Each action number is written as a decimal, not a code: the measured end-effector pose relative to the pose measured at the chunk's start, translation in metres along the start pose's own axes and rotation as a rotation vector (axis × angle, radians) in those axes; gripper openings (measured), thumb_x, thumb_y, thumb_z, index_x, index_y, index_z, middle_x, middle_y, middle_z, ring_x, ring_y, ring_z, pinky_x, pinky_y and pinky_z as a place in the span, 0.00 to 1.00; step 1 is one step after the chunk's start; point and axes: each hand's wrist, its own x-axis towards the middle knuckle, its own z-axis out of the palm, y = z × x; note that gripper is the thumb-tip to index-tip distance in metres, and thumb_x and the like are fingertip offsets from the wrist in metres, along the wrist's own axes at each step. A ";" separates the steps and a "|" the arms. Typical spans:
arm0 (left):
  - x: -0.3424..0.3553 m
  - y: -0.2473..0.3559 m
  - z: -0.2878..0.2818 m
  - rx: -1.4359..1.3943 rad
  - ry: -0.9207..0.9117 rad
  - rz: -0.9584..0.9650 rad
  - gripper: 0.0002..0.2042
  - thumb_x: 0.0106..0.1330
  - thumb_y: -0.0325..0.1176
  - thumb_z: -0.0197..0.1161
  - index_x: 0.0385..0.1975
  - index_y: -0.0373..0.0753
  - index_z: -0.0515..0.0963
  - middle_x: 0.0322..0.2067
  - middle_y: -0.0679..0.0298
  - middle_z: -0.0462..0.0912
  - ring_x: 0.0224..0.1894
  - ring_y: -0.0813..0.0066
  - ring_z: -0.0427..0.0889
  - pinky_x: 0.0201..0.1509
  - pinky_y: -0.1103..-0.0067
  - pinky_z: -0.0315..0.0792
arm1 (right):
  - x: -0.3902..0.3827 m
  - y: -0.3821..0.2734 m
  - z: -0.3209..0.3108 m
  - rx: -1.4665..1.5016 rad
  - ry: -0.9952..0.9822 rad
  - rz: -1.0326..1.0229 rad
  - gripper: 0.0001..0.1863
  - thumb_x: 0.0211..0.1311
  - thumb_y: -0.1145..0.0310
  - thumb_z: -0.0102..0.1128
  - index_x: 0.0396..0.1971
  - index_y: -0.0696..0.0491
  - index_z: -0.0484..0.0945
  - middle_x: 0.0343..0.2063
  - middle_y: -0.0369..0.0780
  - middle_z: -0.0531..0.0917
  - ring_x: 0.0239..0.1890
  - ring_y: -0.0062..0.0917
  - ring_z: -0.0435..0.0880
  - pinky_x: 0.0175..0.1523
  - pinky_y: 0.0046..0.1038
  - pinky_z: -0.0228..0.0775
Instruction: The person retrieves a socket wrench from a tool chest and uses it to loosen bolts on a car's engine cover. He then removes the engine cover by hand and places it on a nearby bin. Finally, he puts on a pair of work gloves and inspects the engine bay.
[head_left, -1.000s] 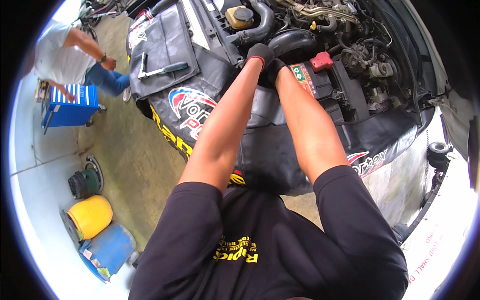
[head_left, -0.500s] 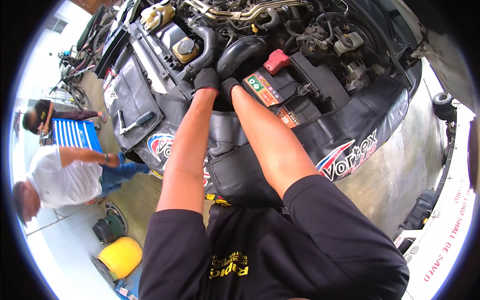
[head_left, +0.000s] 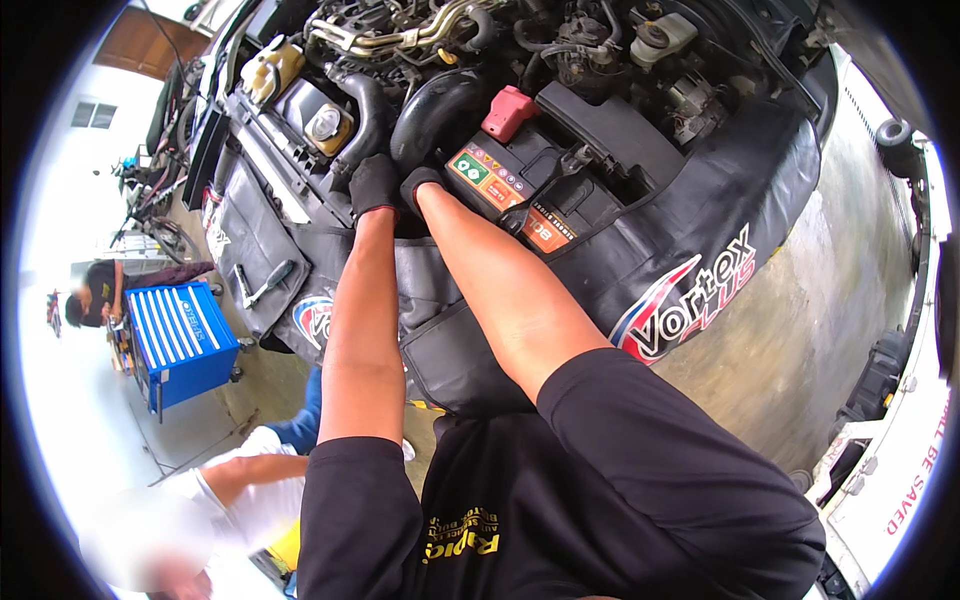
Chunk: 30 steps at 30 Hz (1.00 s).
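Both my hands wear dark gloves with red-edged cuffs and reach into the front of a car's engine bay. My left hand (head_left: 374,186) is at the lower end of a black hose (head_left: 370,115), its fingers mostly out of sight. Just to its right, my right hand (head_left: 420,184) dips into the gap below a wide curved black duct (head_left: 425,115), beside the car battery (head_left: 483,178). Its fingers are hidden in that gap, so what either hand grips does not show. A red terminal cover (head_left: 508,112) sits at the battery's far side.
A black fender cover (head_left: 720,215) drapes the car's front edge. On its left part lies a ratchet-like hand tool (head_left: 268,281). A blue tool cabinet (head_left: 185,340) stands at left, with one person (head_left: 100,293) beside it. Another person in a white shirt (head_left: 265,500) is close by at lower left.
The view has swung, so the engine bay sits further left. The person in white has moved nearer, toward the lower left. Both my hands stay in the same part of the engine bay.
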 end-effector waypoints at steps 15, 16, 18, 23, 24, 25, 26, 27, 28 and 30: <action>0.022 0.009 0.038 -0.122 -0.049 -0.160 0.12 0.64 0.35 0.62 0.40 0.37 0.88 0.43 0.42 0.87 0.51 0.46 0.87 0.56 0.57 0.79 | -0.086 0.005 -0.050 0.539 0.177 0.398 0.21 0.59 0.54 0.60 0.47 0.47 0.90 0.53 0.46 0.87 0.57 0.39 0.86 0.60 0.37 0.78; 0.040 -0.040 0.057 0.001 -0.143 -0.084 0.13 0.64 0.36 0.62 0.41 0.37 0.88 0.44 0.43 0.87 0.52 0.46 0.86 0.57 0.57 0.78 | -0.089 -0.025 -0.060 0.502 0.143 0.301 0.21 0.59 0.54 0.60 0.47 0.48 0.89 0.54 0.45 0.87 0.57 0.39 0.86 0.60 0.40 0.78; 0.056 -0.163 0.065 0.238 -0.312 0.045 0.14 0.65 0.37 0.61 0.41 0.37 0.88 0.46 0.43 0.87 0.54 0.46 0.85 0.59 0.57 0.77 | -0.105 -0.102 -0.082 0.496 0.095 0.098 0.21 0.59 0.54 0.61 0.48 0.48 0.89 0.56 0.44 0.86 0.59 0.40 0.85 0.61 0.43 0.78; 0.056 -0.041 0.069 0.022 -0.226 0.008 0.15 0.66 0.40 0.60 0.42 0.38 0.88 0.48 0.45 0.87 0.55 0.47 0.85 0.59 0.57 0.77 | -0.094 -0.024 -0.063 0.701 0.127 0.476 0.21 0.58 0.57 0.63 0.48 0.49 0.89 0.57 0.44 0.85 0.60 0.39 0.85 0.61 0.42 0.78; 0.042 -0.041 0.063 0.036 -0.181 -0.054 0.15 0.66 0.40 0.60 0.42 0.37 0.88 0.48 0.44 0.87 0.55 0.47 0.85 0.59 0.57 0.77 | -0.103 -0.032 -0.062 0.727 0.119 0.453 0.21 0.57 0.58 0.63 0.48 0.49 0.89 0.57 0.45 0.85 0.60 0.39 0.85 0.61 0.42 0.78; 0.034 -0.039 0.054 0.049 -0.127 -0.110 0.16 0.66 0.40 0.60 0.42 0.37 0.88 0.48 0.44 0.86 0.54 0.47 0.85 0.59 0.57 0.77 | -0.112 -0.037 -0.069 0.752 0.121 0.429 0.20 0.57 0.58 0.63 0.48 0.49 0.89 0.57 0.45 0.85 0.60 0.38 0.84 0.62 0.41 0.78; 0.027 -0.035 0.045 0.048 -0.117 -0.133 0.16 0.65 0.40 0.60 0.42 0.36 0.88 0.48 0.44 0.86 0.54 0.46 0.85 0.58 0.57 0.77 | -0.121 -0.039 -0.075 0.776 0.123 0.407 0.20 0.57 0.59 0.64 0.48 0.50 0.89 0.57 0.46 0.85 0.60 0.38 0.84 0.62 0.41 0.78; 0.024 -0.030 0.037 0.049 -0.100 -0.149 0.16 0.65 0.39 0.60 0.42 0.36 0.88 0.48 0.43 0.86 0.54 0.46 0.85 0.58 0.57 0.78 | -0.127 -0.042 -0.082 0.804 0.136 0.386 0.20 0.56 0.59 0.64 0.48 0.50 0.89 0.57 0.46 0.85 0.61 0.38 0.84 0.62 0.40 0.78; 0.021 -0.026 0.030 0.048 -0.084 -0.163 0.16 0.65 0.39 0.61 0.42 0.35 0.88 0.47 0.43 0.86 0.53 0.45 0.86 0.57 0.57 0.78 | -0.134 -0.043 -0.087 0.831 0.148 0.368 0.20 0.56 0.60 0.64 0.48 0.50 0.89 0.57 0.47 0.84 0.61 0.38 0.84 0.62 0.39 0.78; 0.017 -0.020 0.021 0.041 -0.066 -0.196 0.16 0.65 0.38 0.61 0.42 0.34 0.88 0.47 0.42 0.86 0.52 0.45 0.86 0.57 0.57 0.78 | -0.147 -0.047 -0.093 0.870 0.161 0.391 0.20 0.56 0.61 0.64 0.48 0.50 0.89 0.57 0.47 0.85 0.60 0.38 0.84 0.62 0.39 0.78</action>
